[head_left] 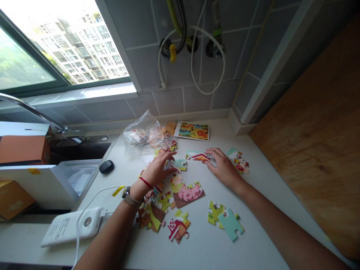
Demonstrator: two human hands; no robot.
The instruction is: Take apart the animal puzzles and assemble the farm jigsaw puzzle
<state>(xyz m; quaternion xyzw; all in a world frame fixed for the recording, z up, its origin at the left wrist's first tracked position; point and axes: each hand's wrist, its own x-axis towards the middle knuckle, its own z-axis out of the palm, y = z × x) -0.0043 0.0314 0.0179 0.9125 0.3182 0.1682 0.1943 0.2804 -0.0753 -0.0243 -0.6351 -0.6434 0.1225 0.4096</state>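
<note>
My left hand (161,167), with a red string and a watch at the wrist, reaches over the pile of puzzle pieces (152,213), fingers apart beside a pale green piece (180,164). With thumb and index finger, my right hand (221,164) touches the right end of a joined strip with a red roof (198,156). Below the hands lies a joined pink pig section (189,193). A barn piece (179,228) sits nearer me, and a teal piece (231,224) overlaps green ones at the right. More pieces (239,161) lie beyond my right hand.
Behind the pieces are a clear plastic bag (142,135) and a picture card (192,131). At the left are a black oval object (107,167), a white power bank (73,226) with a cable, boxes (24,149) and a sink (84,149). A wooden panel (317,131) stands at the right.
</note>
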